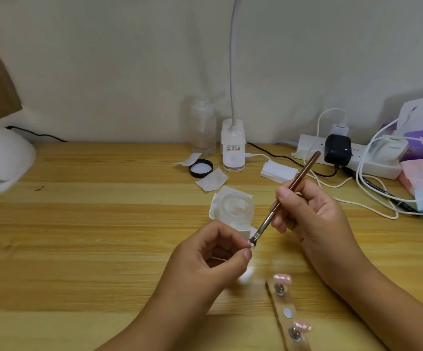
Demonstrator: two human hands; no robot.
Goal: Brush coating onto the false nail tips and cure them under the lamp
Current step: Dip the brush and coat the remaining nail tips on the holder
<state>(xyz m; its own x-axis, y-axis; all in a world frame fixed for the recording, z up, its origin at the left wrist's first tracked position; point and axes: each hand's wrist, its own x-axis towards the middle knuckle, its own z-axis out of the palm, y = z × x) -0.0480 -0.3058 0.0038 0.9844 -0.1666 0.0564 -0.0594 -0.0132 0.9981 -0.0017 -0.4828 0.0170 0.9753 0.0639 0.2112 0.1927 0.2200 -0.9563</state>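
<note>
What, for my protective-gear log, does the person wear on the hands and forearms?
Nothing visible. The left hand and right hand are bare: no gloves, rings or bracelets. The left forearm and right forearm show no sleeves or watch. The visible thumbnails look short and unpainted.

The pale wooden surface (78, 224) carries a white curing lamp (2, 158) at nine o'clock, a black lid (200, 168) at twelve, a power strip (306, 148) at two and a nail-tip strip (282, 304) at five.

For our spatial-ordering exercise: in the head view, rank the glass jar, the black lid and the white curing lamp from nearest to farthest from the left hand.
1. Glass jar, just behind the left hand.
2. Black lid, farther back, mid-table.
3. White curing lamp, far left.
</note>
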